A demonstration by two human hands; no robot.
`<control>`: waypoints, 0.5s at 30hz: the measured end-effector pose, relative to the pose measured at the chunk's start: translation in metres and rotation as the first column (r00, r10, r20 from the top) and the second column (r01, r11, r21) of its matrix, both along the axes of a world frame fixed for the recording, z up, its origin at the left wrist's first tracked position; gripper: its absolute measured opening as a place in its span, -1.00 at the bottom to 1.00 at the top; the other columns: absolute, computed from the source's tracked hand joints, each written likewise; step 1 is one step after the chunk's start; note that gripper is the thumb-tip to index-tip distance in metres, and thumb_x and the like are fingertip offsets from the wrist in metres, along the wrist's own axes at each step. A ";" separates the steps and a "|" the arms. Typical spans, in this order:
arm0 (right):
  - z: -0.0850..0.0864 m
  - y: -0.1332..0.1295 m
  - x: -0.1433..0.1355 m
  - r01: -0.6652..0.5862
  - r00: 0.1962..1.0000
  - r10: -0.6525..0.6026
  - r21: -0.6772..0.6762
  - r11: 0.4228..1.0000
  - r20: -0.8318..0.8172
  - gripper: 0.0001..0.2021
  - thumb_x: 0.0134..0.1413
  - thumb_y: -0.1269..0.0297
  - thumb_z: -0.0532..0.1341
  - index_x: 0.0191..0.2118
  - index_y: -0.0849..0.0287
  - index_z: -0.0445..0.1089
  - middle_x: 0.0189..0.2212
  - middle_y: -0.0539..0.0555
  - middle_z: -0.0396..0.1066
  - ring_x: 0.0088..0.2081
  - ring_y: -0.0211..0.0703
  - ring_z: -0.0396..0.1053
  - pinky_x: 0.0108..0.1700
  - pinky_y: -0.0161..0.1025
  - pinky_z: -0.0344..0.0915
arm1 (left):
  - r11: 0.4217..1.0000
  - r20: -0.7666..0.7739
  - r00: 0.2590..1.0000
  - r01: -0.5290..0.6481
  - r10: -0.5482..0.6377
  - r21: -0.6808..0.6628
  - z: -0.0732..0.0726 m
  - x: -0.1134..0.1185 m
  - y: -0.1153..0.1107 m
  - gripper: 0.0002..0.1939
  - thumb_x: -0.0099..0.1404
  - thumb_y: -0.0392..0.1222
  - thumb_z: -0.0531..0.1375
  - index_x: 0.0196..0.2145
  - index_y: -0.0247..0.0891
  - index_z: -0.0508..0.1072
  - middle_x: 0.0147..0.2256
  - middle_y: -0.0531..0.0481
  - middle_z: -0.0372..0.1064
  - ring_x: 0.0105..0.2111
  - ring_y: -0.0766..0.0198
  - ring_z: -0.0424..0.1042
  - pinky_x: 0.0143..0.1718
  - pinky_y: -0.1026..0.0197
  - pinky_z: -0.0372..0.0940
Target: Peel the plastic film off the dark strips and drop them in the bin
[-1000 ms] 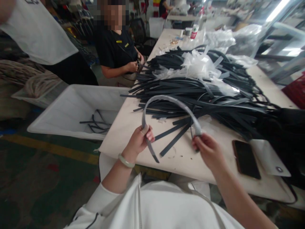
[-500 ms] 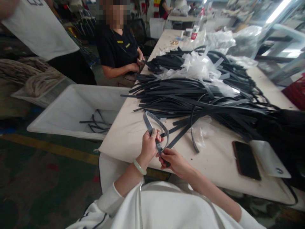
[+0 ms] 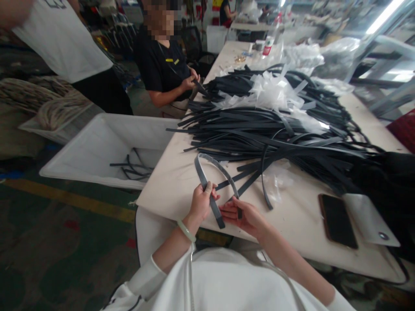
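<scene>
A dark flat strap (image 3: 201, 171) arches in a loop above the front edge of the pale table (image 3: 168, 185). My left hand (image 3: 200, 201) is closed on one side of it, and that end sticks out below my fingers. The strap's other end is pinched in my right hand (image 3: 243, 216), just to the right. Both hands are a little apart. Beyond them lies a big pile of dark straps (image 3: 240, 129), some reaching toward my hands, with clear plastic pieces (image 3: 272, 93) on top.
A white bin (image 3: 74, 155) with several dark straps (image 3: 132, 168) stands left of the table. A phone (image 3: 339, 220) and a pale flat item (image 3: 369, 218) lie at the right. A person in black (image 3: 162, 69) works at the table's far left side; another stands further left.
My hands have moved apart; my right hand shifted right with its strap end, so the loop is wider and the other end shows. The seated person's hands have risen slightly.
</scene>
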State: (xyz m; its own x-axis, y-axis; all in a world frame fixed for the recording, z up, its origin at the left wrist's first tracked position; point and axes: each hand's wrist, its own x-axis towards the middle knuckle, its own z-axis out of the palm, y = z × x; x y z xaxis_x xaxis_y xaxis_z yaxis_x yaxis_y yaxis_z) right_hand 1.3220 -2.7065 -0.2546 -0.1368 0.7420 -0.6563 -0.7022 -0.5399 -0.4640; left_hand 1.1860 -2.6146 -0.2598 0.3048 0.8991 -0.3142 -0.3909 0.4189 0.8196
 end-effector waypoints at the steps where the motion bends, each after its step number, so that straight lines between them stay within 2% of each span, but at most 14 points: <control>1: 0.000 -0.002 -0.002 -0.012 0.997 0.011 0.013 1.000 0.077 -0.73 0.19 0.13 0.20 -0.38 0.24 0.42 -0.28 0.22 0.56 -0.20 -0.07 0.53 -0.09 -0.15 0.41 | 1.000 0.019 1.000 -0.010 0.011 -0.015 0.001 0.000 0.001 -0.56 0.11 0.14 0.35 -0.39 -0.32 0.40 -0.61 0.18 0.17 -0.58 0.46 0.18 -0.41 0.29 0.31; 4: 0.003 -0.010 -0.015 -0.084 0.962 0.068 0.050 0.995 0.263 -0.69 0.19 0.04 0.22 -0.32 0.24 0.41 -0.37 0.15 0.53 -0.32 -0.18 0.51 -0.20 -0.24 0.43 | 0.992 0.079 0.991 -0.106 0.111 -0.067 0.004 0.004 0.006 -0.56 0.08 0.13 0.37 -0.40 -0.32 0.39 -0.62 0.20 0.12 -0.59 0.48 0.14 -0.46 0.34 0.26; 6: 0.005 -0.013 -0.025 -0.157 0.947 0.140 0.036 0.987 0.290 -0.66 0.18 -0.01 0.22 -0.26 0.22 0.40 -0.41 0.09 0.50 -0.41 -0.24 0.47 -0.26 -0.24 0.44 | 0.980 0.099 0.977 -0.179 0.187 -0.083 0.005 0.008 0.008 -0.55 0.07 0.14 0.38 -0.41 -0.31 0.38 -0.62 0.21 0.11 -0.60 0.49 0.12 -0.47 0.35 0.24; 8: 0.004 -0.014 -0.033 -0.200 0.934 0.184 0.022 0.979 0.307 -0.63 0.14 -0.06 0.23 -0.30 0.21 0.36 -0.53 -0.03 0.38 -0.57 -0.35 0.31 -0.45 -0.33 0.38 | 0.978 0.108 0.973 -0.196 0.203 -0.079 0.006 0.011 0.007 -0.55 0.07 0.16 0.37 -0.43 -0.30 0.38 -0.61 0.20 0.13 -0.59 0.49 0.14 -0.42 0.33 0.28; 10: 0.001 -0.012 -0.039 -0.204 0.916 0.182 0.024 0.979 0.359 -0.60 0.10 -0.10 0.24 -0.39 0.19 0.29 -0.65 -0.16 0.15 -0.68 -0.45 0.06 -0.65 -0.44 0.14 | 0.980 0.090 0.978 -0.182 0.189 -0.082 0.006 0.012 0.004 -0.53 0.08 0.21 0.35 -0.44 -0.30 0.39 -0.57 0.14 0.22 -0.54 0.45 0.25 -0.33 0.28 0.33; 12: -0.002 -0.009 -0.041 -0.215 0.893 0.183 0.031 0.976 0.412 -0.57 0.06 -0.14 0.24 -0.46 0.16 0.21 -0.69 -0.23 -0.03 -0.70 -0.47 -0.10 -0.71 -0.47 -0.06 | 0.980 0.043 0.986 -0.154 0.161 -0.123 0.007 0.010 0.000 -0.49 0.09 0.27 0.30 -0.44 -0.31 0.43 -0.46 0.02 0.36 -0.42 0.35 0.39 -0.26 0.23 0.36; 14: -0.001 -0.007 -0.041 -0.263 0.868 0.219 0.038 0.964 0.446 -0.55 0.04 -0.17 0.22 -0.48 0.13 0.16 -0.70 -0.23 -0.07 -0.70 -0.47 -0.13 -0.72 -0.46 -0.09 | 0.980 0.030 0.998 -0.050 0.056 -0.191 0.009 0.004 -0.004 -0.43 0.12 0.34 0.24 -0.39 -0.32 0.48 -0.36 -0.10 0.44 -0.33 0.24 0.45 -0.28 0.20 0.36; 15: 0.000 -0.007 -0.041 -0.295 0.856 0.246 0.038 0.955 0.455 -0.54 0.03 -0.18 0.22 -0.49 0.13 0.14 -0.70 -0.23 -0.08 -0.70 -0.46 -0.13 -0.72 -0.46 -0.10 | 0.972 0.057 0.998 0.047 -0.035 -0.229 0.011 0.001 -0.005 -0.39 0.13 0.37 0.20 -0.37 -0.34 0.50 -0.34 -0.14 0.46 -0.32 0.20 0.46 -0.30 0.19 0.36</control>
